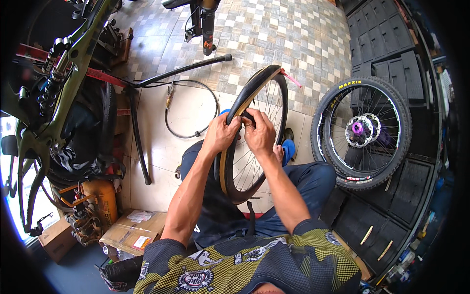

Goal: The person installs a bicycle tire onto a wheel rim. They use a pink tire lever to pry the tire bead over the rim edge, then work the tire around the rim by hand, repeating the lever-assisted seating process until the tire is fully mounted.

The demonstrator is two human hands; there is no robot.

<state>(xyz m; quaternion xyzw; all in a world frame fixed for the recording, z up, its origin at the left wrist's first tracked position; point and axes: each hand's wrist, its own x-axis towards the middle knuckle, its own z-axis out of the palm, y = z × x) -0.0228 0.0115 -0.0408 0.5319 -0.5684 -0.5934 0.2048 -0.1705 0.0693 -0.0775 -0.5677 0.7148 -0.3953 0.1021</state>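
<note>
A spoked wheel with a black, tan-walled tyre (pixel 253 84) stands upright between my bent legs. My left hand (pixel 223 131) grips the tyre on its left side, fingers curled round it. Close to it, my right hand (pixel 257 130) has its fingers pinched on the tyre's edge and some dark rubber there; exactly what lies under the fingertips is hidden. A red tyre lever (pixel 292 78) sticks out from the upper right of the rim.
Two knobby-tyred wheels (pixel 329 117) with brake discs lie on black cases (pixel 406 181) at right. Bicycle frames (pixel 58 98), an orange compressor (pixel 98 203) and cardboard boxes (pixel 142 220) stand left. A looped cable (pixel 169 125) and black stand legs (pixel 142 161) lie on the tiled floor (pixel 313 44).
</note>
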